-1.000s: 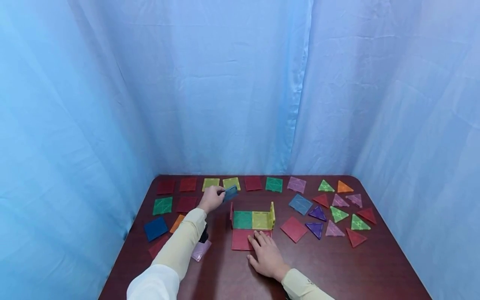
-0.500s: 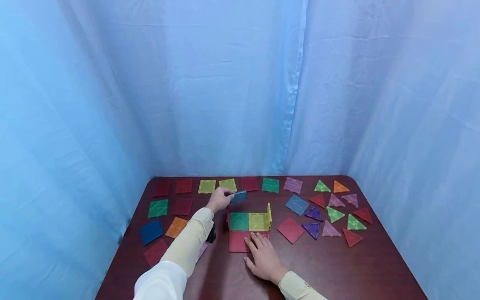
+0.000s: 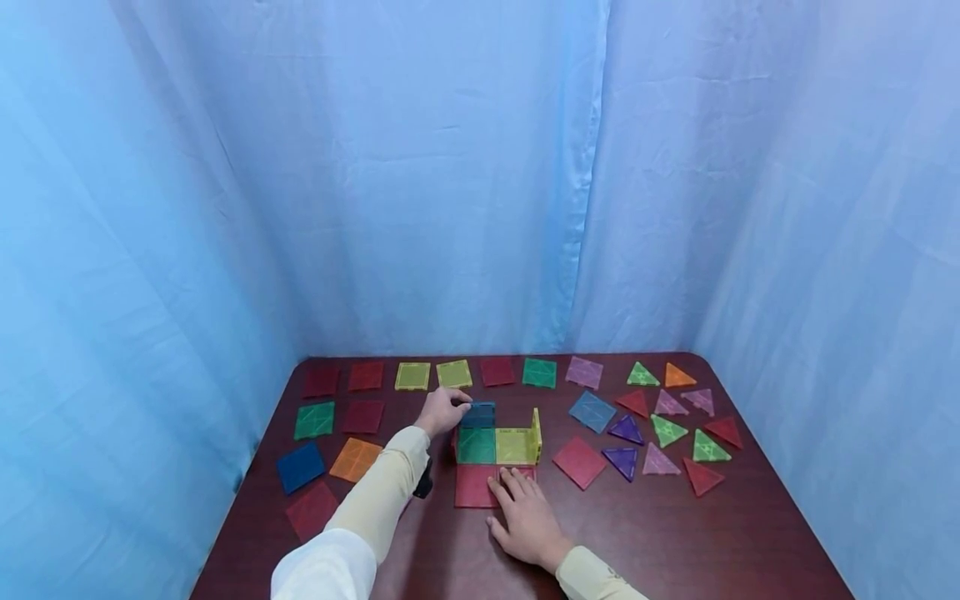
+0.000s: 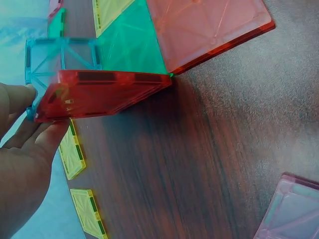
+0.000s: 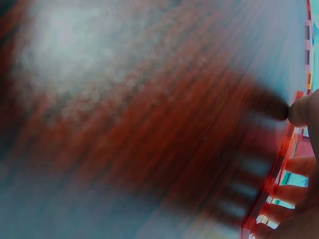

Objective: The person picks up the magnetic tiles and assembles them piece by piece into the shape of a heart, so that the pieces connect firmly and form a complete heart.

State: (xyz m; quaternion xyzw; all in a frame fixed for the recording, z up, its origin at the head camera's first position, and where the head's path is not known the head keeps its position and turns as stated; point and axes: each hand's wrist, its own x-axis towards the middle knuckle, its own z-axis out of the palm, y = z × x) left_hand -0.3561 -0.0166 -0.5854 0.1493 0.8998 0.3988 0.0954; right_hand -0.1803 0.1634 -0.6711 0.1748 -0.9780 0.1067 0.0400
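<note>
My left hand (image 3: 442, 412) pinches a blue square tile (image 3: 482, 414) by its left edge. The tile stands upright at the far edge of a flat green tile (image 3: 477, 446); in the left wrist view the blue tile (image 4: 79, 52) meets an upright red tile (image 4: 109, 94) at a corner. Beside the green tile lies a yellow tile (image 3: 514, 446), with another yellow tile (image 3: 536, 435) standing at its right. Red tiles (image 3: 476, 487) form the near row. My right hand (image 3: 527, 518) rests with extended fingers on the right-hand red tile, covering much of it.
Square tiles, such as an orange one (image 3: 356, 459) and a dark blue one (image 3: 301, 467), lie at the left and along the back. A light blue square (image 3: 592, 412), a red square (image 3: 579, 462) and several triangles (image 3: 663, 430) lie on the right. Curtains surround the table (image 3: 637, 542).
My left hand has carried the blue tile rightward and down, from above the table to standing against the far side of the green tile. My right hand has stayed on the red tile.
</note>
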